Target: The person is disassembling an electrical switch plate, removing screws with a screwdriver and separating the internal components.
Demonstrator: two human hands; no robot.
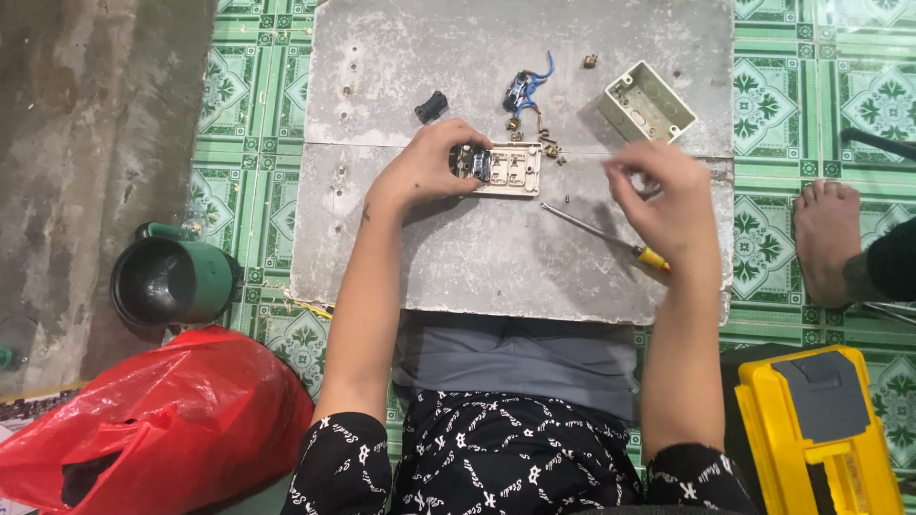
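Cream switch plate (506, 170) lies on the grey worktop (477, 257), gripped at its left end by the left hand (429, 164) fingers. Right hand (658, 195) fingers are pinched together just right of it, above the yellow-handled screwdriver (606, 236); what they pinch is unclear.

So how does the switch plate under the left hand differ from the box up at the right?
The switch plate lies flat, back side up, with small metal parts showing; the mounting box lies skewed, its hollow open upward. The plate is shallow, the box deep-walled. The left hand rests on the plate; the box lies untouched beyond the right hand. Both are pale plastic on the grey board.
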